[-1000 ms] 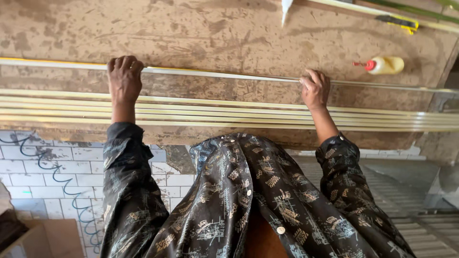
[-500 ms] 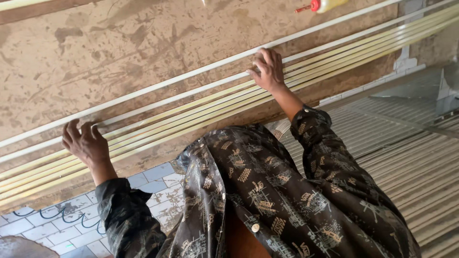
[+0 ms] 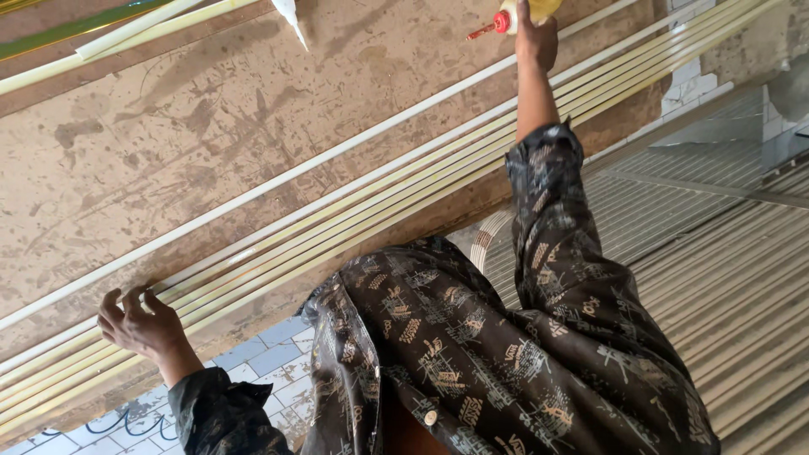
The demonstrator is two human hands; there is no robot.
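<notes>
Resting on the pale strips (image 3: 354, 221) at the near edge of the stained brown surface (image 3: 194, 143), the left hand (image 3: 139, 324) is lying loose, fingers curled over them, gripping nothing. A white nozzle (image 3: 291, 18) is lying near the far edge. Farther right, the right hand (image 3: 535, 38) is clasping a yellow glue bottle (image 3: 522, 13), red tip pointing left.

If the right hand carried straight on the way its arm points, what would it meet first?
The right hand is already at the yellow glue bottle with the red nozzle on the brown worktable; that bottle comes first. Beyond it the picture ends, so nothing further can be judged.
</notes>
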